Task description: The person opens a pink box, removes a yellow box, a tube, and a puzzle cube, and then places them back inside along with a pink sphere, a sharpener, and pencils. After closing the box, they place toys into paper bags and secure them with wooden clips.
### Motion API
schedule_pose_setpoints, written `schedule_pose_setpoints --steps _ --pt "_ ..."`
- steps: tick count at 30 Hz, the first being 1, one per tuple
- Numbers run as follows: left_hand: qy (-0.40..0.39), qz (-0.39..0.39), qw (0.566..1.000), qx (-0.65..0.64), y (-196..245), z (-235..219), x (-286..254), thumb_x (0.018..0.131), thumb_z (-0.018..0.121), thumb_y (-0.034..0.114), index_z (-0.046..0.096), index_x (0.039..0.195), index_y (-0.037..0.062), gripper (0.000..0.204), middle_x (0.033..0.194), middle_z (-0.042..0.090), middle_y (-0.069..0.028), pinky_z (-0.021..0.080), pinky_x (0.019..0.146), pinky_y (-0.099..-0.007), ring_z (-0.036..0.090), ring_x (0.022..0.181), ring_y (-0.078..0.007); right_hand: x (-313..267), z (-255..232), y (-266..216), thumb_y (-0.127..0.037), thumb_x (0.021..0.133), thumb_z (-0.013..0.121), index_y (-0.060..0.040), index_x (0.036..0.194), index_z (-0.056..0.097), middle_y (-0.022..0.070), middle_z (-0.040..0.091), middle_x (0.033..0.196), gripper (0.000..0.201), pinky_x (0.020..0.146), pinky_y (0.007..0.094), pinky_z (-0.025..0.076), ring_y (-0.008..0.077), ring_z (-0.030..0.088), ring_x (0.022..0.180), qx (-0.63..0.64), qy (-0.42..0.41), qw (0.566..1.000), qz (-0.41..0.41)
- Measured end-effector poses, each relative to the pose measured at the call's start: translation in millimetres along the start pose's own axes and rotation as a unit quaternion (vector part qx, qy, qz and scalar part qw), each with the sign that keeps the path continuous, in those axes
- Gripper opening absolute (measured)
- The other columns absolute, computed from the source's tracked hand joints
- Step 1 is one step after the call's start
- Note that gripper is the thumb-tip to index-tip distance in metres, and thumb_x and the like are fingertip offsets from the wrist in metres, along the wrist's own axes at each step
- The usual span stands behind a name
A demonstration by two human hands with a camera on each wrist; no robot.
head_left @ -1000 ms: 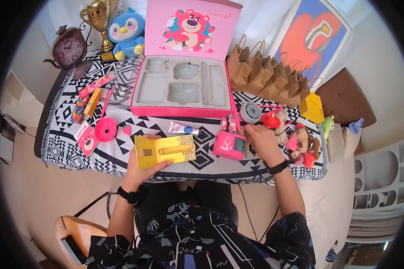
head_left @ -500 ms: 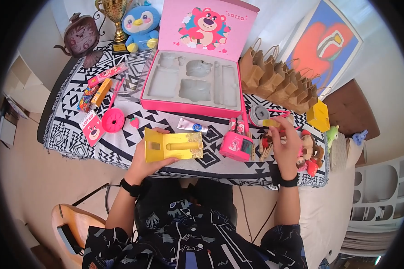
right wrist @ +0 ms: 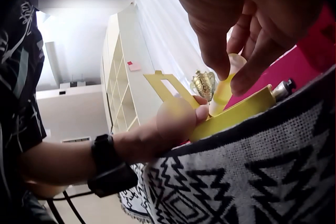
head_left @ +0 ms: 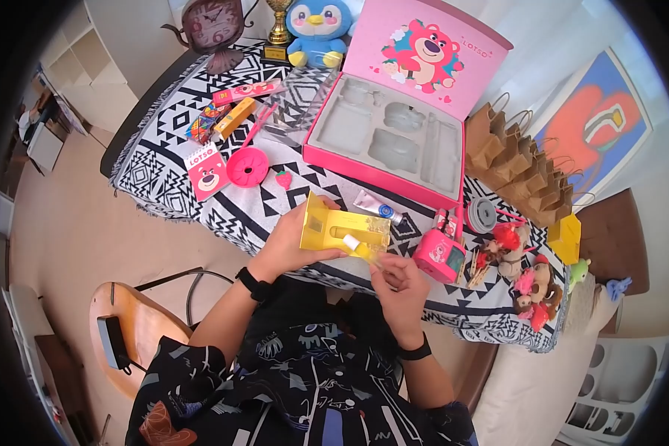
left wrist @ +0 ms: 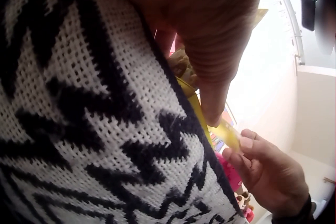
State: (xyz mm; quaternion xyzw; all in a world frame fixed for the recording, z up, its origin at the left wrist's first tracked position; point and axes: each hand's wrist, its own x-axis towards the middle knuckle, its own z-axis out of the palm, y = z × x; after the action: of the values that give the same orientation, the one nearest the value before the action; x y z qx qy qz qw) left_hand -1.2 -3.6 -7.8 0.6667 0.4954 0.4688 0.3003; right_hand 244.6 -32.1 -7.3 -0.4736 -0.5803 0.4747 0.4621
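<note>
- Right hand (head_left: 403, 293), nearest the body, pinches a small yellow bottle (head_left: 366, 253) by its uncapped end, by the table's (head_left: 160, 182) near edge.
- The bottle, white cap against the yellow box (head_left: 349, 220), looks light, slick, perhaps breakable; best pinched mid-body.
- Left hand (head_left: 286, 241) grips the box's left end; likely crushable card, best held by its edges.
- Beyond: white tube (head_left: 377, 207), open pink box (head_left: 379, 178).

head: bright, fisheye, black corners | left wrist: white glare upper right | right wrist: 2 blurred patches, upper left, centre; right hand (right wrist: 249, 24) shaded
</note>
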Motion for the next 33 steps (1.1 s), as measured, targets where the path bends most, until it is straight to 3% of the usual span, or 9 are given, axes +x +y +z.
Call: schedule_pose_setpoints --steps 4,8,10,16,20,22,26,32,33 --pt "-0.021 -0.015 1.0 0.012 1.9 -2.4 1.0 0.069 0.095 0.032 0.058 0.124 0.0081 0.071 0.116 0.068 -0.0109 0.056 0.089 -0.0408 0.069 0.104 -0.0342 7.9 -2.1 -18.6 -0.001 0.085 0.081 -0.0007 0.102 0.065 0.0131 0.073 0.11 0.023 0.08 0.0352 0.06 0.0245 0.074 0.092 -0.241 -0.054 0.965 -0.087" --pt "-0.019 -0.006 1.0 0.023 -1.6 -1.0 0.7 0.07 0.095 0.033 0.057 0.125 0.0083 0.072 0.117 0.068 -0.0109 0.056 0.09 -0.041 0.069 0.104 -0.0347 17.9 6.0 -18.1 -0.004 0.083 0.08 -0.0013 0.1 0.064 0.0131 0.071 0.104 0.024 0.082 0.0398 0.056 0.0314 0.067 0.093 -0.305 -0.073 0.928 -0.201" --pt "-0.016 -0.005 1.0 0.014 -2.0 -1.6 0.5 0.069 0.095 0.032 0.057 0.125 0.0084 0.072 0.119 0.068 -0.0108 0.056 0.09 -0.0411 0.069 0.105 -0.0347 21.4 11.0 -30.7 -0.003 0.083 0.074 -0.0018 0.108 0.064 0.0135 0.067 0.102 0.026 0.089 0.0406 0.054 0.0333 0.062 0.102 -0.411 -0.108 0.874 -0.235" --pt "-0.019 -0.002 0.999 0.027 2.1 -3.9 1.2 0.069 0.096 0.031 0.057 0.126 0.0084 0.072 0.12 0.068 -0.0108 0.055 0.092 -0.0416 0.069 0.108 -0.0348 28.9 22.3 -40.5 0.003 0.079 0.064 -0.0066 0.141 0.059 0.0133 0.06 0.112 0.063 0.089 0.0402 0.054 0.0313 0.059 0.105 -0.46 -0.186 0.826 -0.267" --pt "-0.024 0.001 0.999 0.023 -4.0 -4.5 0.4 0.068 0.097 0.033 0.055 0.128 0.0085 0.077 0.121 0.068 -0.0108 0.055 0.093 -0.0419 0.068 0.109 -0.0363 28.9 21.9 -47.2 0.005 0.078 0.063 -0.0119 0.15 0.055 0.012 0.057 0.112 0.074 0.088 0.0408 0.055 0.0306 0.06 0.103 -0.468 -0.198 0.824 -0.25" --pt "-0.014 -0.009 1.0 -0.011 -4.7 -4.6 -2.2 0.061 0.102 0.028 0.06 0.129 0.0055 0.083 0.124 0.068 -0.0086 0.054 0.097 -0.035 0.069 0.111 -0.0251 28.9 16.8 -50.8 0.008 0.078 0.062 -0.0161 0.153 0.052 0.0114 0.056 0.11 0.08 0.087 0.0419 0.055 0.0308 0.061 0.101 -0.486 -0.194 0.821 -0.23" --pt "-0.02 -0.013 1.0 -0.012 -3.9 -4.4 -1.4 0.059 0.103 0.031 0.06 0.13 0.0057 0.086 0.126 0.068 -0.0087 0.054 0.098 -0.0353 0.068 0.113 -0.0249 27.6 7.7 -39.5 0.009 0.076 0.063 -0.013 0.152 0.053 0.0127 0.057 0.11 0.079 0.085 0.0425 0.055 0.0321 0.062 0.098 -0.475 -0.176 0.831 -0.229" --pt "-0.02 -0.009 1.0 0.004 -3.4 -4.8 -1.1 0.059 0.103 0.033 0.06 0.129 0.0055 0.087 0.126 0.068 -0.0093 0.054 0.097 -0.0352 0.069 0.112 -0.0253 25.3 9.1 -36.9 0.004 0.089 0.063 0.0001 0.134 0.057 0.0166 0.061 0.109 0.046 0.09 0.0453 0.053 0.037 0.063 0.102 -0.444 -0.168 0.851 -0.226" --pt "-0.022 -0.006 1.0 0.01 -3.1 -4.9 -0.8 0.059 0.103 0.033 0.06 0.129 0.0054 0.087 0.126 0.068 -0.0095 0.054 0.097 -0.0352 0.069 0.112 -0.0255 24.0 10.2 -31.9 -0.001 0.094 0.062 0.0009 0.13 0.057 0.0172 0.062 0.112 0.036 0.092 0.0453 0.052 0.0374 0.063 0.104 -0.403 -0.137 0.883 -0.199"
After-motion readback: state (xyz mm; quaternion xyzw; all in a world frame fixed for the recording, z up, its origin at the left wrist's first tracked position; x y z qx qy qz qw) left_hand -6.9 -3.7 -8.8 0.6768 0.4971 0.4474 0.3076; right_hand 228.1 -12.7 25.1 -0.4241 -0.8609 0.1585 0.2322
